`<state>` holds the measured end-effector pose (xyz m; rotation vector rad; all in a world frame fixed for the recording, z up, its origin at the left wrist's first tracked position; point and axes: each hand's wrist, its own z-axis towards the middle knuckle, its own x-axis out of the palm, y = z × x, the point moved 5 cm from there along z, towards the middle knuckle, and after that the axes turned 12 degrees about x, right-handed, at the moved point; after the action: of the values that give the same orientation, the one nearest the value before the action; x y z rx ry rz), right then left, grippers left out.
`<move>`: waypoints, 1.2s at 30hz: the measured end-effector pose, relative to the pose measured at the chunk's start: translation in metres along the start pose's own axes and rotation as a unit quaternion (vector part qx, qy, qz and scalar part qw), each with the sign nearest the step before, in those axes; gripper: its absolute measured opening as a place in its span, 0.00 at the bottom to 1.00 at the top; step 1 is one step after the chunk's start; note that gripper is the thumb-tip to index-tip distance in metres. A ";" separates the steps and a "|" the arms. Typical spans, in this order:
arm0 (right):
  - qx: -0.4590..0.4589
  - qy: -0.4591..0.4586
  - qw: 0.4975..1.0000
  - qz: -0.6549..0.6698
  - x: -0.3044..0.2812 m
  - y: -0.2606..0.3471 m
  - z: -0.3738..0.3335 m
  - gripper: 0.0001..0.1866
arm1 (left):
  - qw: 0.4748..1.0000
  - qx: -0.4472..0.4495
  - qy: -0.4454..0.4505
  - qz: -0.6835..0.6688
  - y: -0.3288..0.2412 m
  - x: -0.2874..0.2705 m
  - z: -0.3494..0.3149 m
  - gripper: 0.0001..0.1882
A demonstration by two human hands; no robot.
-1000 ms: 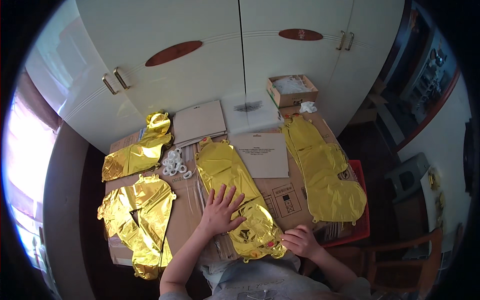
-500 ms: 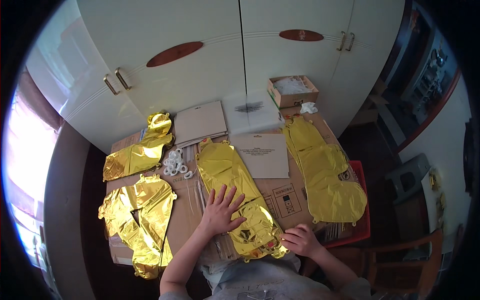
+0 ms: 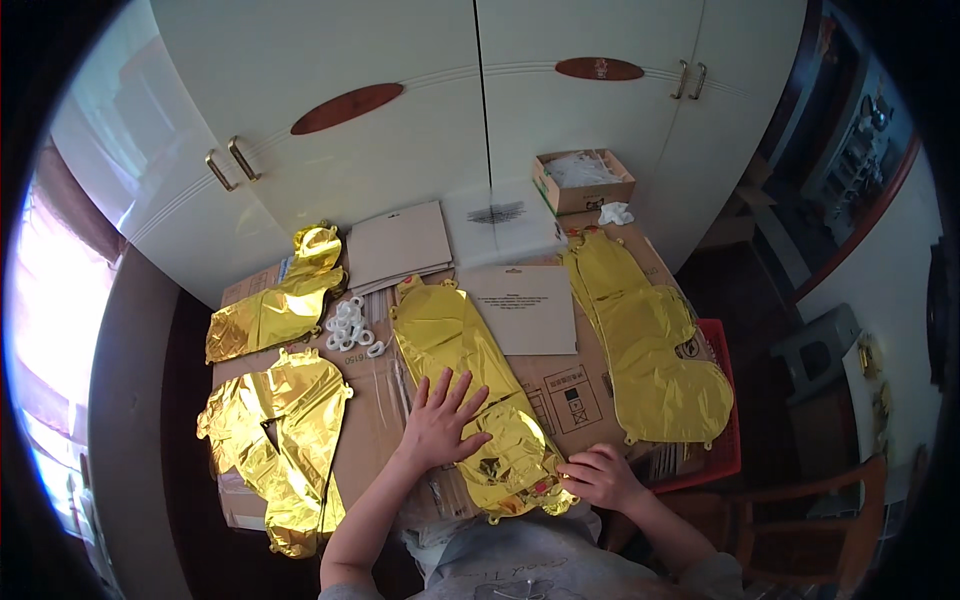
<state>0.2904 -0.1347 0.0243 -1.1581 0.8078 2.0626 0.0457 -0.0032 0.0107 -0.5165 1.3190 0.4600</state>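
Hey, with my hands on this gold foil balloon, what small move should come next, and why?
Probably slide the left hand up the gold foil balloon to smooth it. That hand lies flat mid-balloon, the right hand pinches its bottom edge, and the foil looks crinkled.

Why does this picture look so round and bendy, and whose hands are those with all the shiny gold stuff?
The picture comes from a small camera worn on a person's head, looking down. Its wide lens bends straight edges, so everything looks round. There is no machine here: the two bare hands belong to that person.

The left hand lies flat, fingers spread, on a flat gold foil balloon in the middle. The right hand touches that balloon's lower end; I cannot tell whether it pinches it.

They work on flattened cardboard. More gold foil balloons lie there: one on the right and two on the left. There are also small white rings, a beige card and an open box by the white cupboard doors.
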 end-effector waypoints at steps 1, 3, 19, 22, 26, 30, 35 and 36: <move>0.000 0.000 1.000 0.000 0.000 0.000 0.000 0.05 | 1.000 0.000 0.001 0.001 0.000 0.000 0.000 0.40; 0.000 0.002 1.000 0.000 0.000 0.000 0.000 0.05 | 1.000 0.000 0.002 0.002 0.000 0.000 0.001 0.40; 0.026 0.048 0.995 0.081 -0.024 -0.063 0.076 0.15 | 1.000 0.001 0.008 0.010 -0.002 0.002 -0.001 0.40; 0.050 -0.002 0.998 0.033 0.000 -0.089 0.121 0.14 | 1.000 -0.004 0.004 0.015 -0.001 0.001 0.000 0.39; 0.015 -0.021 0.999 -0.024 0.033 -0.103 0.152 0.14 | 1.000 -0.002 -0.007 0.004 -0.002 0.001 -0.003 0.38; 0.025 -0.009 0.999 -0.039 0.046 -0.106 0.162 0.15 | 0.999 -0.013 -0.019 -0.025 0.005 -0.006 -0.003 0.38; 0.028 0.005 1.000 0.001 0.047 -0.101 0.185 0.15 | 0.992 -0.048 -0.110 0.035 0.075 -0.039 0.014 0.25; 0.032 0.003 0.999 0.014 0.047 -0.100 0.190 0.15 | 0.988 -0.072 -0.134 -0.011 0.102 -0.048 0.024 0.22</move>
<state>0.2531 0.0815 0.0432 -1.1252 0.8915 2.0419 -0.0051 0.0919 0.0517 -0.5672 1.0266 0.5874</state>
